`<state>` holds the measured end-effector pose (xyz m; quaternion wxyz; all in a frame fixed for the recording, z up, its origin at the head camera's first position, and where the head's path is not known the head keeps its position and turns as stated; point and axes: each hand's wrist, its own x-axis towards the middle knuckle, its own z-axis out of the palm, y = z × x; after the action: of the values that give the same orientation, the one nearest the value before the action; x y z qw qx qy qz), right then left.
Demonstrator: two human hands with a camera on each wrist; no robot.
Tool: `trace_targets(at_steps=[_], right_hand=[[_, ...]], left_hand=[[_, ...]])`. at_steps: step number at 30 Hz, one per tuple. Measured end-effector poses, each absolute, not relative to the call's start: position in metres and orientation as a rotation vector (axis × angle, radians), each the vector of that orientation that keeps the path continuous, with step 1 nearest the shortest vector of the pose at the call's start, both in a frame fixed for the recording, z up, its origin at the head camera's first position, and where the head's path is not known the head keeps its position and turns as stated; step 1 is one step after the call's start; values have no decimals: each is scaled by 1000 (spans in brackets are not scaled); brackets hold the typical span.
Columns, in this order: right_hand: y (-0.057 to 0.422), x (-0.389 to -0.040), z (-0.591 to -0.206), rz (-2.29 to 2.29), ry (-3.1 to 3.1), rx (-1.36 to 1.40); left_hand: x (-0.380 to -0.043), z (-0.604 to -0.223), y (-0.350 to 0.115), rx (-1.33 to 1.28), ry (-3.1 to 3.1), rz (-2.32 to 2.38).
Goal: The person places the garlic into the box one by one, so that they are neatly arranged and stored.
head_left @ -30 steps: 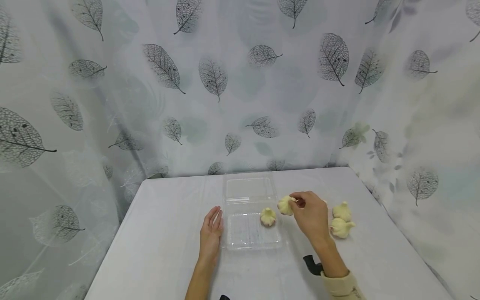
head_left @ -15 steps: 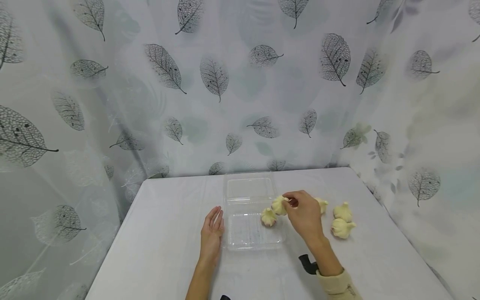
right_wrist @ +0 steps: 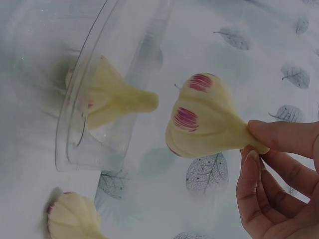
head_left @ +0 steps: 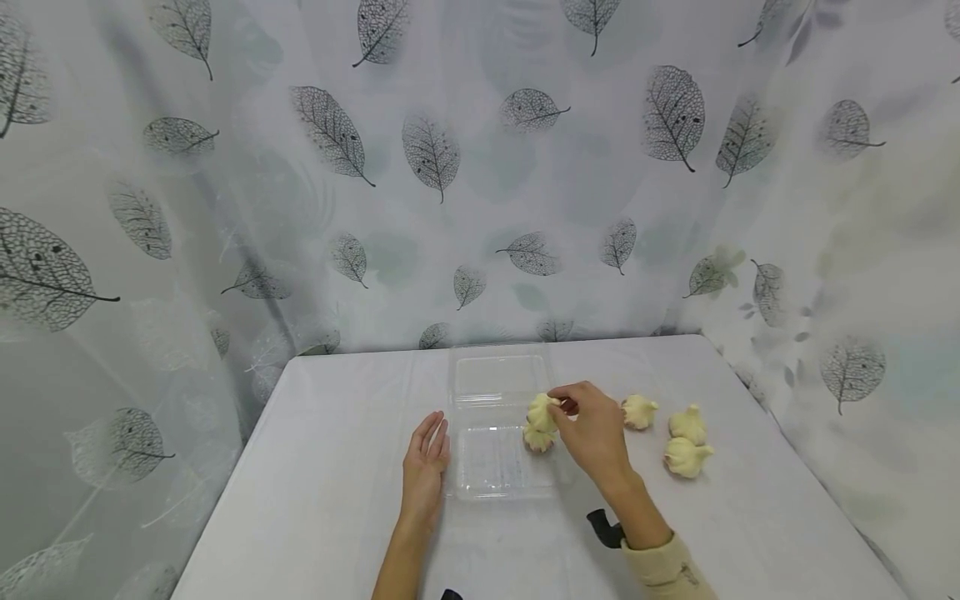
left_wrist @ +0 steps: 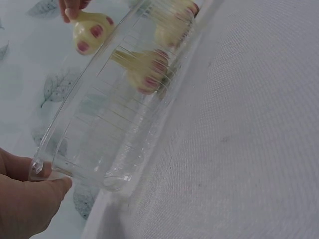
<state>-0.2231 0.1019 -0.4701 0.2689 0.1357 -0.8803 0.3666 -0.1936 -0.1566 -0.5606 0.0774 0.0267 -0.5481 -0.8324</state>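
Observation:
Between thumb and fingers, my right hand [head_left: 592, 433] pinches a garlic bulb [right_wrist: 204, 117] by its stem. This pale yellow bulb with purple patches is held up above the clear plastic box [head_left: 487, 493]. Another garlic bulb [left_wrist: 144, 72] sits inside the box near its right wall, partly overlapped by the held one in the head view. Along the box's left edge rests my left hand [head_left: 423, 475], its fingers straight and pointing away from me. In the left wrist view, its fingertips [left_wrist: 62, 184] are right at the rim corner.
The box's lid [head_left: 498, 375] lies folded open toward the back. On the white table [head_left: 337, 467], one garlic bulb [head_left: 639, 412] lies right of the box. Two more, a rear bulb [head_left: 687, 425] and a front bulb [head_left: 686, 458], lie farther right. A leaf-printed curtain [head_left: 480, 183] hangs behind.
My right hand has moved left with its garlic bulb, from beside the box to above the bulb inside it. The table bulb behind that hand has come into view. My left hand stays put.

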Motion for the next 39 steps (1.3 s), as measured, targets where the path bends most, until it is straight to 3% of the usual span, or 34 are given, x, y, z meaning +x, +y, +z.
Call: trace_targets(at_steps=[39], right_hand=[[63, -237, -497, 1077, -2419, 525]], left_hand=[[-194, -561, -158, 49, -1638, -2482]])
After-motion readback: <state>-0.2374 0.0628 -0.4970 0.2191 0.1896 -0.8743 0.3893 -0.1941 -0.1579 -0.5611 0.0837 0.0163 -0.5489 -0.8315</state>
